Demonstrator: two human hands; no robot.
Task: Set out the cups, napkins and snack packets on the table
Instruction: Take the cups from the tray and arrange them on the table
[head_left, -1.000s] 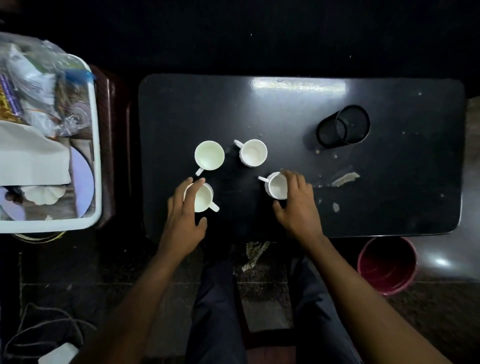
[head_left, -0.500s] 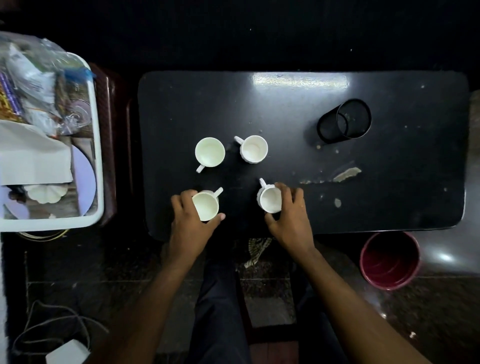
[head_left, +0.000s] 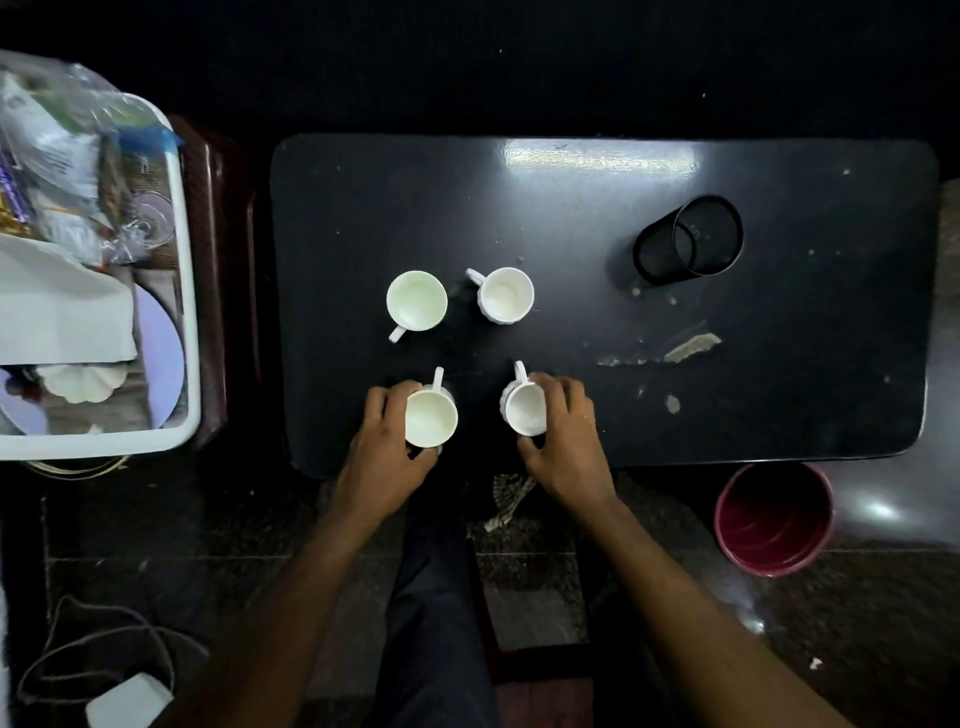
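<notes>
Well, four white cups stand upright in a loose square on the black counter (head_left: 597, 208), toward its eight o'clock part. The left hand (head_left: 387, 441) curls its fingers and thumb round the near-left cup (head_left: 431, 418), whose handle points to about twelve o'clock. The right hand (head_left: 563, 436) grips the near-right cup (head_left: 525, 410) the same way, fingers over the far rim and thumb at the near side, and that handle points to about eleven. Both of these cups sit close to the counter's near edge.

Beyond them the far-left cup (head_left: 416, 300) has its handle at seven o'clock, and the far-right cup (head_left: 505, 295), just beside it, has its handle at ten. Neither is touched.

A black mesh pen holder (head_left: 685, 239) stands well apart at the counter's two o'clock, with scuffed patches in the surface nearer the middle.

Off the counter at nine o'clock sits a white tub (head_left: 191, 312), and in it lie folded white napkins (head_left: 57, 312) and snack packets (head_left: 52, 156) in clear wrap. A red bucket (head_left: 774, 519) stands on the floor at five o'clock.
</notes>
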